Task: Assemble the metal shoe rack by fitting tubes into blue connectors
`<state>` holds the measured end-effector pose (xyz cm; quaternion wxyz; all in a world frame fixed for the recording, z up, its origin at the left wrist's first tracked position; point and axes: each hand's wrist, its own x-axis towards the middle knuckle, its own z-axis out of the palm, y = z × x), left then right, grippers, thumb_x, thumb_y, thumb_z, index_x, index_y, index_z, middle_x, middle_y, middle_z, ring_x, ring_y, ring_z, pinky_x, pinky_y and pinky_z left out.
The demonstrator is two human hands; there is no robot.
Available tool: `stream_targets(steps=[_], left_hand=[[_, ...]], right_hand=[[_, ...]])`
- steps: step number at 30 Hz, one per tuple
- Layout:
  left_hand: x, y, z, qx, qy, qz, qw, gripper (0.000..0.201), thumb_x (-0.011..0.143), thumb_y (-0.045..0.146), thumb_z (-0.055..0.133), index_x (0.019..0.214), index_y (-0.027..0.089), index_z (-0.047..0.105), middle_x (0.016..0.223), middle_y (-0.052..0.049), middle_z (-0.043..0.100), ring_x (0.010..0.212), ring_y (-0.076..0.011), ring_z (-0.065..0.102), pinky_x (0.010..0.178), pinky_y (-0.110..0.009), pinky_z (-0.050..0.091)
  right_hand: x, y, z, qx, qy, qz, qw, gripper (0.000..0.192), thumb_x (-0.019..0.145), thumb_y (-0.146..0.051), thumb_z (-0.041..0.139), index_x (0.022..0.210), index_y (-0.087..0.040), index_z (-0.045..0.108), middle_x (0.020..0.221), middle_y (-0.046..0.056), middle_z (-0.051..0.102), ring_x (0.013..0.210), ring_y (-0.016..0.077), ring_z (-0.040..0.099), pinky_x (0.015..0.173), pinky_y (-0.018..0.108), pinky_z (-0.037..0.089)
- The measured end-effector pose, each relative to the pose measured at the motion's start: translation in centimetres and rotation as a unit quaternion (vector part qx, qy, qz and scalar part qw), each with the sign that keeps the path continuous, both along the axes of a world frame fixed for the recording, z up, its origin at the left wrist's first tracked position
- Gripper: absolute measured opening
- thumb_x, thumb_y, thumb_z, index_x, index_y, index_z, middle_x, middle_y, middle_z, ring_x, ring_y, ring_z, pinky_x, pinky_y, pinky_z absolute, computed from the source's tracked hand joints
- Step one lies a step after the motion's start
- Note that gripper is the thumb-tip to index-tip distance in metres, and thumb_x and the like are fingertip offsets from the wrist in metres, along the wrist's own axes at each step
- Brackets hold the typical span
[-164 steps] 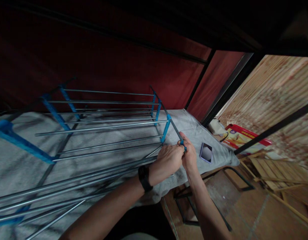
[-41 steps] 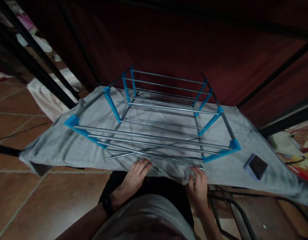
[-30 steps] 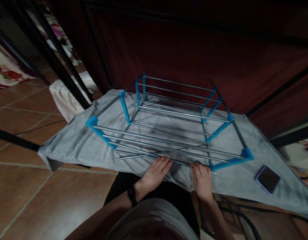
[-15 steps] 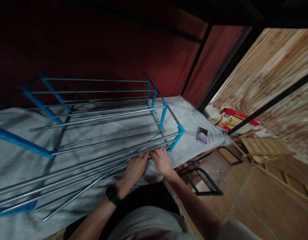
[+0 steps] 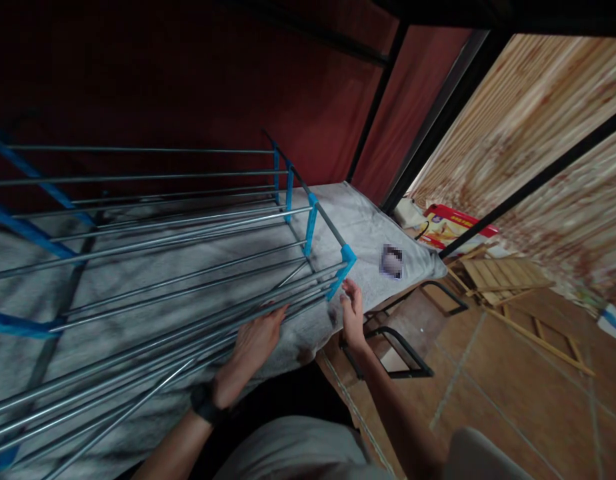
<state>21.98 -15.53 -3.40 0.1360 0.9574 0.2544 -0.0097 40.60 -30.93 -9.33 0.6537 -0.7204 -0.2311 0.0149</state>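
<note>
Nearest, the left hand (image 5: 255, 340) lies flat and open on the loose steel rods (image 5: 153, 347) at the near edge, a black watch (image 5: 204, 405) on its wrist, while the right hand (image 5: 352, 308) hangs open just below the blue plastic corner joint (image 5: 346, 255), fingers loosely curled and gripping nothing. The rods' long axis runs leftward and toward me from that joint, so the right hand is the nearer one to it. Beyond, the rack (image 5: 188, 207) of thin smooth rails and blue connectors lies across a soft grey towel (image 5: 368, 227), a phone (image 5: 391, 261) past the corner.

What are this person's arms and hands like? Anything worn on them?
Both forearms are bare, with no sleeves in view and no gloves. The left hand has a black band, like a watch or fitness tracker, round its wrist. The right hand and its wrist wear nothing that shows; no rings can be made out.
</note>
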Motion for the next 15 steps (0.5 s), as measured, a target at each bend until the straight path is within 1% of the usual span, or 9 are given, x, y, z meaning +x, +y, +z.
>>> stream_targets(steps=[2,4,6,8,12,15], left_hand=[[0.0,-0.1,0.3,0.008,-0.008,-0.004,1.0,0.046,0.102,0.018,0.039,0.145,0.027,0.055,0.121,-0.009,0.075,0.102,-0.0249,0.074,0.085,-0.035,0.06],[0.0,-0.1,0.5,0.02,-0.016,-0.007,1.0,0.049,0.1,0.013,0.04,0.144,0.027,0.055,0.121,-0.009,0.075,0.103,-0.0241,0.074,0.087,-0.035,0.059],[0.0,-0.2,0.6,0.031,-0.022,-0.01,0.999,0.052,0.098,0.009,0.041,0.144,0.026,0.056,0.123,-0.01,0.074,0.105,-0.0239,0.074,0.089,-0.035,0.059],[0.0,-0.2,0.6,0.032,-0.024,-0.014,0.999,0.054,0.096,0.006,0.042,0.144,0.027,0.056,0.126,-0.01,0.072,0.106,-0.0241,0.073,0.089,-0.035,0.06],[-0.3,-0.2,0.4,0.023,-0.014,-0.016,1.0,0.058,0.094,0.004,0.042,0.145,0.027,0.055,0.126,-0.009,0.073,0.102,-0.0231,0.074,0.088,-0.034,0.06],[-0.6,-0.1,0.2,0.023,-0.017,-0.018,0.999,0.06,0.092,0.002,0.042,0.145,0.027,0.055,0.129,-0.008,0.071,0.103,-0.0229,0.074,0.089,-0.034,0.06]], right_hand=[[1.2,1.4,0.3,0.019,0.09,0.051,0.994,0.047,0.094,-0.049,0.045,0.126,-0.019,0.061,0.13,0.009,0.064,0.124,0.022,0.056,0.114,0.043,0.038],[1.6,2.7,0.4,0.016,0.144,0.061,0.988,0.057,0.095,-0.06,0.038,0.119,-0.016,0.066,0.126,0.01,0.068,0.124,0.023,0.058,0.115,0.044,0.038],[1.3,3.7,0.3,0.006,0.162,0.043,0.986,0.069,0.095,-0.067,0.033,0.12,-0.013,0.067,0.126,0.013,0.068,0.127,0.0242,0.055,0.115,0.043,0.039],[0.7,4.0,0.1,-0.003,0.16,0.018,0.987,0.074,0.094,-0.07,0.033,0.123,-0.01,0.065,0.129,0.016,0.066,0.131,0.0248,0.052,0.115,0.041,0.039],[-0.2,3.8,0.4,-0.015,0.17,0.019,0.985,0.077,0.092,-0.074,0.034,0.122,-0.011,0.066,0.126,0.013,0.068,0.13,0.0252,0.053,0.114,0.042,0.041],[-0.3,3.8,0.7,-0.008,0.195,0.013,0.981,0.081,0.09,-0.078,0.033,0.123,-0.014,0.067,0.132,0.011,0.066,0.131,0.0244,0.054,0.115,0.042,0.041]])
